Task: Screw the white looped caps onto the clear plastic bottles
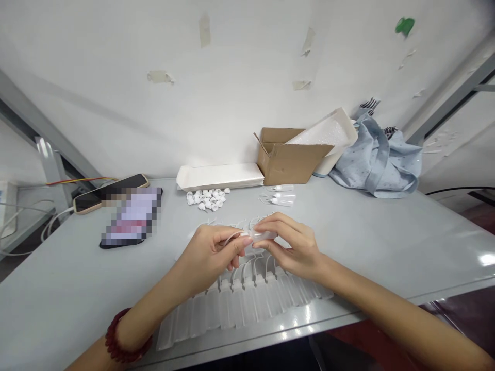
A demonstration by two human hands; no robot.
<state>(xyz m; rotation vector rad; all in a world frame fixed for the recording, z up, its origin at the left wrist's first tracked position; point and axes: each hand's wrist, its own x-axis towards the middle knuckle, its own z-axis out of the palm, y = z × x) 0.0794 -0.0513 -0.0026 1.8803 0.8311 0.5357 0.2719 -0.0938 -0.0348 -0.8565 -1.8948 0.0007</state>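
My left hand point(211, 252) and my right hand point(292, 247) meet over the middle of the grey table point(367, 232). Together they pinch a small clear plastic tube point(258, 236) with a thin white wire. Left fingers close on the wire end, right fingers on the tube body. Below them lies a row of several clear tubes point(247, 304) side by side near the front edge. A heap of small white caps point(207, 199) sits further back, and a few finished tubes point(280, 196) lie to its right.
A long white tray point(220, 176) and an open cardboard box point(288, 157) holding white foam stand by the wall. A blue cloth point(381, 159) is bunched at back right. Two phones point(116, 198) with charging cables lie at left. I wear a red bead bracelet point(116, 340).
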